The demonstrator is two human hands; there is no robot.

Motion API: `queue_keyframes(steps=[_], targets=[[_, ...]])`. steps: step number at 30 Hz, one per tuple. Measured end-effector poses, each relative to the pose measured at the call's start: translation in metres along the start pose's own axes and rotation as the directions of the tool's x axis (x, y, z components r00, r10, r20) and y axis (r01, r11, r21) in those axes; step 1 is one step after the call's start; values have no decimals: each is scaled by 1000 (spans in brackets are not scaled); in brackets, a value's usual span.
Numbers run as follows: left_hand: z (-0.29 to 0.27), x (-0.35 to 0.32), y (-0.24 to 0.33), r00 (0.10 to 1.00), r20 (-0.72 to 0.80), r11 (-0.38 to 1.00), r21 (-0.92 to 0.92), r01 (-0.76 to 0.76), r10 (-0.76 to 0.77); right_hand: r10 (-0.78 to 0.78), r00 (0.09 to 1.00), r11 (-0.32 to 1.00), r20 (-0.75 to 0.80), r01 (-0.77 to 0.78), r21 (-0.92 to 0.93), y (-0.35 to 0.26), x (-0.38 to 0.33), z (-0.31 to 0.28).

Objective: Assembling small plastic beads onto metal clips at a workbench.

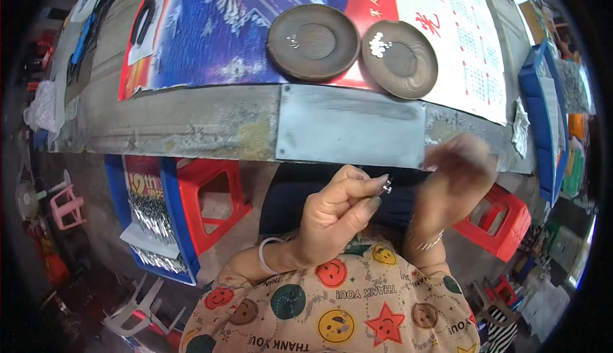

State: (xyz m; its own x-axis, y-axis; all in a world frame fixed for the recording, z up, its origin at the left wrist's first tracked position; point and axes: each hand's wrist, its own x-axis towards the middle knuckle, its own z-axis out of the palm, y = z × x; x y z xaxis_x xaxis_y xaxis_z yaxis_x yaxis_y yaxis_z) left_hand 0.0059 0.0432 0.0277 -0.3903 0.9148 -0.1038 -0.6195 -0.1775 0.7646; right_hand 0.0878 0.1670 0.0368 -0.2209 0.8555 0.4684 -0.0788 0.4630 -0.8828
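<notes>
The person sits at the bench (185,122), both hands over the lap, just short of its edge. The left hand (335,215) pinches a tiny, shiny bit (387,187) between thumb and fingertips, the other fingers curled in. That bit sits in the air between the two hands, nearer me than the metal plate (351,126) at the bench's edge. The right hand (461,177) is a blur beside it, apart from the left; I can't tell whether it grasps anything. A white band (267,258) rings the left wrist, a bracelet (426,244) the right.

Beyond the plate, two brown dishes stand side by side on a poster (223,46): the left dish (317,41) carries a few small clear or silvery specks (293,42), the right dish (403,59) a cluster of white beads (378,45). A black tool (146,14) lies at the poster's left side. Down to the left, a blue tray (181,225) holds slim silvery pieces (150,215) beside a red stool (193,190).
</notes>
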Motion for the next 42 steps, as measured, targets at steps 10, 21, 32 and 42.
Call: queue_keyframes(steps=[10, 21, 32, 42], targets=[[1, 0, 3, 995, 34, 931, -351, 99, -92, 294, 927, 951, 232, -259, -172, 2, 10, -7], [-2, -6, 2, 985, -33, 904, -405, 140, -168, 78, 894, 997, 442, -66, -43, -5, 6, -3], [-25, 33, 67, 991, 49, 749, 659, 64, -128, -9, 934, 974, 357, 89, -208, 32, 24, -64], [-26, 122, 76, 887, 440, 43, 898, -438, -144, -118, 945, 954, 305, 193, -229, 49, 21, -62]])
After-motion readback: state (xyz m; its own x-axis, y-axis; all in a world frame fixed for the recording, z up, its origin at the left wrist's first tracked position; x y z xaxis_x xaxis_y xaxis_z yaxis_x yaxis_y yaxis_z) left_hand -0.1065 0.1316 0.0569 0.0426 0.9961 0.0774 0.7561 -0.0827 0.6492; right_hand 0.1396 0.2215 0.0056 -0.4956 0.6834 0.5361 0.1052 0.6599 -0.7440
